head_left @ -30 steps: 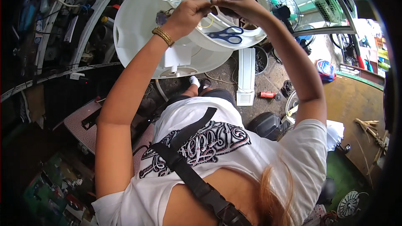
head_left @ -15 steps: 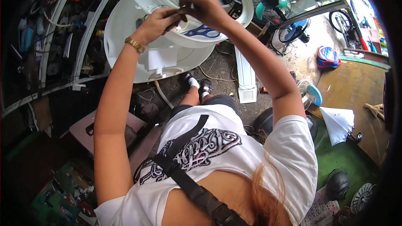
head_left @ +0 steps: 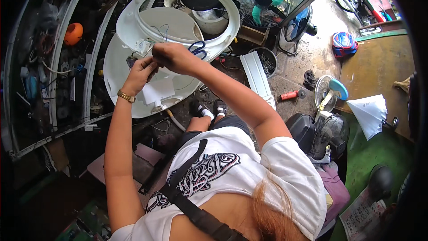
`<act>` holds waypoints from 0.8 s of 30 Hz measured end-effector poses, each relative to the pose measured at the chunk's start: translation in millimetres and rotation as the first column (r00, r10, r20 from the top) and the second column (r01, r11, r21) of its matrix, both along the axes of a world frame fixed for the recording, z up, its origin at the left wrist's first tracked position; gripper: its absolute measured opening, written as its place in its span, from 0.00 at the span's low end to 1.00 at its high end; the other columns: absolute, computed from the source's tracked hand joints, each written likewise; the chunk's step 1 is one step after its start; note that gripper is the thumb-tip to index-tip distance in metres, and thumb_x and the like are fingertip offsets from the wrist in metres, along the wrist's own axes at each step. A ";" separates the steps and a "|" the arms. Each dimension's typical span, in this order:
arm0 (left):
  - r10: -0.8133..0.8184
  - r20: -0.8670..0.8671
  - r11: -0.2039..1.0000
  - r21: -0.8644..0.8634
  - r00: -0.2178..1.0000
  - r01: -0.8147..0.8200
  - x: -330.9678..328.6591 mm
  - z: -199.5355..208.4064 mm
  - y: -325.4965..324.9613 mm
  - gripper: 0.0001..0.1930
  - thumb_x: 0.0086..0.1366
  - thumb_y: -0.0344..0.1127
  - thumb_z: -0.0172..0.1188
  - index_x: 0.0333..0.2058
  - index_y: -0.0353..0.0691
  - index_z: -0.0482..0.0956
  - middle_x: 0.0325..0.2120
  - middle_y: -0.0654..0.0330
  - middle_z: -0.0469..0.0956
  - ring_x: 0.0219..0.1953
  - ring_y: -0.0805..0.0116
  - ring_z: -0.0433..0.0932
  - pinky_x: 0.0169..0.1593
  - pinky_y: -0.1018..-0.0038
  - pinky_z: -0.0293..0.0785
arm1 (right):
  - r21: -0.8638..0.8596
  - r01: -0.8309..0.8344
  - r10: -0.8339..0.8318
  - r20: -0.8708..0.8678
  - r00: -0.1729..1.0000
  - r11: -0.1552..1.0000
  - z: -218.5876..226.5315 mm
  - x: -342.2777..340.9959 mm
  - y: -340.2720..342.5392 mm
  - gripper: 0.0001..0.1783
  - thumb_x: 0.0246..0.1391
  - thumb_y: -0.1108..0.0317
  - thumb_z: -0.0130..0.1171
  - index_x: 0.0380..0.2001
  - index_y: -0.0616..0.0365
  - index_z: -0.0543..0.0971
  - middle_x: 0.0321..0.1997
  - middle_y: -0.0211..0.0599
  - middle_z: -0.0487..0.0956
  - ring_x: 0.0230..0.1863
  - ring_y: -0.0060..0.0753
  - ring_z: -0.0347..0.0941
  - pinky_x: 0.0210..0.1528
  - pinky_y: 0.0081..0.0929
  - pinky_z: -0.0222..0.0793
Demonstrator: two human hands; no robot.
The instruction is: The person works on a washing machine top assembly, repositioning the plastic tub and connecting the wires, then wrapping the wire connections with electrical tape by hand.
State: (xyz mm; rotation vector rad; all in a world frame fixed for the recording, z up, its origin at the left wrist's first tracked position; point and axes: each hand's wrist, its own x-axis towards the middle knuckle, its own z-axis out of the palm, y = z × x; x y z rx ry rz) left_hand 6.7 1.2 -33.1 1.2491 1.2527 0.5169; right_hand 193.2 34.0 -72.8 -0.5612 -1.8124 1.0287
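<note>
My left hand (head_left: 140,76), with a gold watch at its wrist, is closed with its fingertips pinched together. My right hand (head_left: 173,58) is also closed, its fingers meeting the left's. Whatever they pinch is too small and hidden to name. Thin wires (head_left: 166,30) rise just beyond my right hand. Both hands are over a white plastic cover with a large round opening (head_left: 232,15), lying on a bigger white plastic shell (head_left: 117,98). Dark blue scissors handles (head_left: 197,50) show beside my right wrist. A small dark part (head_left: 131,61) sits next to my left fingers.
Shelves of clutter (head_left: 62,62) line the left. Beyond the cover stand a fan with green blades (head_left: 263,2) and a white bucket (head_left: 210,21). A long white panel (head_left: 257,78) and a red tool (head_left: 292,94) lie on the floor. At right are a white umbrella (head_left: 369,114) and wooden board (head_left: 379,71).
Both hands have come down and left in view, still pinched together. The scissors now show less, beside my right wrist. The view has shifted, showing more of the cover's opening.
</note>
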 end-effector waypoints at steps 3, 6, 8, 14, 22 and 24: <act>0.015 -0.110 0.988 0.153 0.994 0.002 11.3 -1.1 -1.5 0.10 0.68 0.39 0.53 0.33 0.39 0.77 0.22 0.74 0.70 0.21 0.87 0.60 0.24 0.86 0.54 | 0.049 0.093 -0.094 0.020 0.995 0.995 -2.8 0.8 -4.2 0.08 0.50 0.72 0.57 0.28 0.59 0.68 0.24 0.43 0.72 0.28 0.50 0.70 0.30 0.36 0.66; 0.058 -0.215 0.930 0.368 0.975 0.026 17.4 -22.6 -2.0 0.07 0.65 0.33 0.54 0.33 0.34 0.75 0.23 0.65 0.71 0.24 0.77 0.66 0.28 0.79 0.62 | 0.074 0.220 -0.222 0.015 0.975 0.973 -15.9 1.1 -10.3 0.09 0.48 0.71 0.59 0.30 0.58 0.70 0.28 0.42 0.72 0.31 0.52 0.70 0.32 0.38 0.68; 0.156 -0.311 0.816 0.576 0.938 0.055 23.0 -38.7 -7.6 0.05 0.61 0.27 0.54 0.33 0.31 0.74 0.26 0.52 0.71 0.29 0.60 0.72 0.33 0.68 0.68 | 0.113 0.325 -0.331 0.033 0.943 0.939 -20.6 0.8 -18.6 0.09 0.47 0.70 0.60 0.31 0.57 0.70 0.30 0.41 0.73 0.33 0.51 0.71 0.33 0.38 0.68; 0.202 -0.554 0.634 0.703 0.808 0.323 42.8 -73.5 -61.5 0.06 0.55 0.28 0.57 0.33 0.44 0.78 0.30 0.58 0.74 0.33 0.53 0.74 0.35 0.62 0.67 | -0.044 0.593 -0.595 -0.034 0.803 0.804 -39.9 62.3 -47.8 0.19 0.46 0.65 0.63 0.41 0.57 0.72 0.45 0.43 0.72 0.42 0.45 0.71 0.44 0.35 0.68; 0.229 -0.779 0.662 0.564 0.583 0.493 36.5 -133.5 -75.4 0.08 0.53 0.29 0.58 0.33 0.48 0.80 0.30 0.63 0.74 0.39 0.62 0.72 0.49 0.59 0.58 | -0.681 0.731 -0.788 0.464 0.405 -0.026 -293.1 261.4 -22.9 0.15 0.52 0.62 0.59 0.37 0.63 0.76 0.32 0.43 0.78 0.36 0.38 0.75 0.41 0.33 0.70; 0.259 -0.802 0.735 0.525 0.539 0.429 39.8 -152.6 -76.3 0.07 0.54 0.30 0.57 0.32 0.48 0.80 0.31 0.62 0.74 0.39 0.62 0.72 0.49 0.59 0.58 | -0.373 0.924 -0.634 0.696 0.337 0.082 -373.6 312.4 -19.5 0.18 0.50 0.58 0.59 0.36 0.62 0.77 0.33 0.46 0.79 0.36 0.45 0.76 0.42 0.38 0.70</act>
